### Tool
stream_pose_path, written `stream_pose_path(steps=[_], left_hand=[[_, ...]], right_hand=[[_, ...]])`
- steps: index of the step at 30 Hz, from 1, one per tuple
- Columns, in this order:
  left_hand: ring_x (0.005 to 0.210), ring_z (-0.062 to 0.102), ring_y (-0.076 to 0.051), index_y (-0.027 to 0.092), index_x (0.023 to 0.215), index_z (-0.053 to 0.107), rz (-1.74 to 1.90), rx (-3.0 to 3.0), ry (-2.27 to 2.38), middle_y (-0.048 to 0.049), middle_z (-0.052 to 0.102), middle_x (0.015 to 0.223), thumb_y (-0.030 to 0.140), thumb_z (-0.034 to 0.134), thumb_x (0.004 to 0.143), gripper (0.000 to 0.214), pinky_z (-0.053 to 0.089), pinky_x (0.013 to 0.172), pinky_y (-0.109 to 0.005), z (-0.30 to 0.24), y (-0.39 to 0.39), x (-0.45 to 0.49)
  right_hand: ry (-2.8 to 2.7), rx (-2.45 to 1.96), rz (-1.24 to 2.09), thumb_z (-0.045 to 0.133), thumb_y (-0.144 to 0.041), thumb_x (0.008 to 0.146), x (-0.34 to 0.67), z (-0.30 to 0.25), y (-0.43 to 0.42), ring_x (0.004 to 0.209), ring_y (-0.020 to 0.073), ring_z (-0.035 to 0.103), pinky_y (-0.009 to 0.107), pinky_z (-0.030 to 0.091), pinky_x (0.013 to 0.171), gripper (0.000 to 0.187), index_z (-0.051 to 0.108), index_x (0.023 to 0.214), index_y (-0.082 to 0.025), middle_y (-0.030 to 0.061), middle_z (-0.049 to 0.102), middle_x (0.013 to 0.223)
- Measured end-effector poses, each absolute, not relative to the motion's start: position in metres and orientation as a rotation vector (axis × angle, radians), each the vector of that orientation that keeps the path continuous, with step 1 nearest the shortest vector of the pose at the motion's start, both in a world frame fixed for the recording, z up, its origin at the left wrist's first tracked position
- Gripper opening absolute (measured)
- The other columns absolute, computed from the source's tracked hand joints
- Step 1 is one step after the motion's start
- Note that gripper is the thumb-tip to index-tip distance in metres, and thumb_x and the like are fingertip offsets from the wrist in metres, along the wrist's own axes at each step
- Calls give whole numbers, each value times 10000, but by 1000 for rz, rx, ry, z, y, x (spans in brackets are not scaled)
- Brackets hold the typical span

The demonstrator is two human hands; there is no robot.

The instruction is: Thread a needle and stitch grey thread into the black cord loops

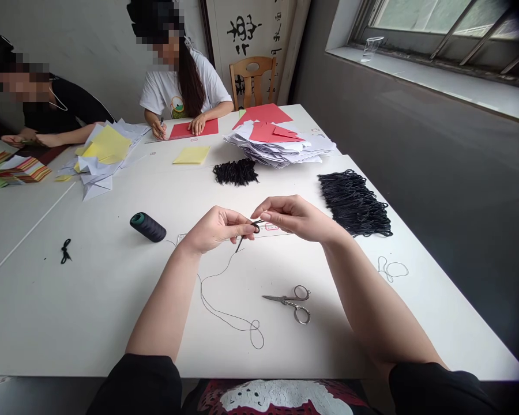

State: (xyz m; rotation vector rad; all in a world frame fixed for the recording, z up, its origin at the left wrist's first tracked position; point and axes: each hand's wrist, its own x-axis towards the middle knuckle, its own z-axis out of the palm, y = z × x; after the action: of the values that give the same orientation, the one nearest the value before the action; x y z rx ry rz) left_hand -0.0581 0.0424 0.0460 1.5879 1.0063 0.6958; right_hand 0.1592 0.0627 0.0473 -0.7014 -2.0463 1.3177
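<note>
"Where do we have the black cord (256, 229)?"

"Above the surface (90, 323), right in front of us. Our left grip (216, 230) has it pinched between thumb and fingers, with a small loop at the fingertips and a dark tail slanting down below them."

"And our right grip (297, 218)?"

"Its thumb and forefinger nearly meet at the cord's upper end. We can't make out whether they are clamped on it or merely touching."

"What do we see beneath our wrists?"

"A pale ruler (271, 227) lies under the cord, partly hidden by us. Nearer to us, a thin thread (225, 314) wanders across the surface and ends in small loops. The scissors (285, 300) lie to the right of it, blades together, pointing left."

"Off to our left?"

"A dark thread spool (149, 227) on its side, and farther out a small knotted cord (65, 252)."

"Beyond our fingers?"

"A small bundle of black cords (236, 172), with a larger bundle (357, 202) to the right, near the surface's edge. Behind the small one we have a stack of white paper (281, 154) topped with red sheets (268, 132)."

"Are we alone?"

"No: across from us a person in a white shirt (205, 72) holds a pen over red paper, and another in black (80, 101) leans in at the far left."
</note>
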Motion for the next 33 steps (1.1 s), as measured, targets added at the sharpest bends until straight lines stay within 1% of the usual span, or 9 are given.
stream_pose_path(steps=[3,6,12,20,23,25,27,30,33], left_hand=[[536,527,-116,168,672,744,750,1543,984,-81,700,697,425,734,732,263,418,500,-239,46,43,-58],[556,538,-117,165,691,746,852,1480,983,-72,696,680,412,764,705,248,427,521,-239,44,44,-58],[636,576,-134,164,710,747,1183,1396,1079,-66,698,687,417,774,695,255,466,631,-265,39,47,-54],[659,589,-139,158,721,743,1339,1274,1138,-60,698,693,378,772,692,224,460,669,-276,34,48,-47],[653,584,-130,163,710,735,1357,1241,1130,-42,683,670,346,764,694,187,452,672,-266,32,48,-44],[656,586,-127,165,705,730,1373,1236,1132,-31,675,658,330,757,698,167,453,682,-260,32,47,-43],[659,593,-128,165,709,727,1390,1245,1152,-27,672,653,321,751,703,158,457,691,-259,32,47,-42],[667,606,-141,161,727,729,1412,1284,1192,-32,676,663,328,749,707,169,463,697,-268,31,46,-41],[664,600,-144,160,729,729,1420,1349,1201,-33,675,669,340,742,722,181,463,691,-270,31,45,-40]], right_hand=[[-2006,-713,1288,615,-426,865,157,47,61,483,55,254,218,210,434,313,697,963,-140,-50,396,532],[-1871,-804,1277,647,-462,826,151,43,60,512,61,321,216,241,434,339,702,850,-129,3,529,613],[-1676,-959,1243,657,-522,796,140,35,62,460,49,225,204,163,388,375,641,788,-148,-53,341,527],[-1667,-1002,1216,676,-534,770,132,31,62,511,63,263,222,197,445,387,653,770,-148,-27,414,563],[-1718,-1051,1169,670,-497,787,132,29,61,537,74,345,223,280,472,341,690,787,-157,1,499,620],[-1802,-1060,1027,663,-445,808,131,29,60,654,109,475,244,382,548,273,718,814,-178,46,589,785],[-1844,-1057,739,637,-374,842,129,30,56,807,155,540,283,443,643,201,729,861,-196,75,601,924],[-1785,-988,293,562,-267,897,125,33,48,816,162,556,308,465,685,169,712,910,-189,79,581,887],[-1807,-860,112,524,-196,914,121,35,41,760,146,560,297,472,675,173,696,905,-173,71,586,832]])
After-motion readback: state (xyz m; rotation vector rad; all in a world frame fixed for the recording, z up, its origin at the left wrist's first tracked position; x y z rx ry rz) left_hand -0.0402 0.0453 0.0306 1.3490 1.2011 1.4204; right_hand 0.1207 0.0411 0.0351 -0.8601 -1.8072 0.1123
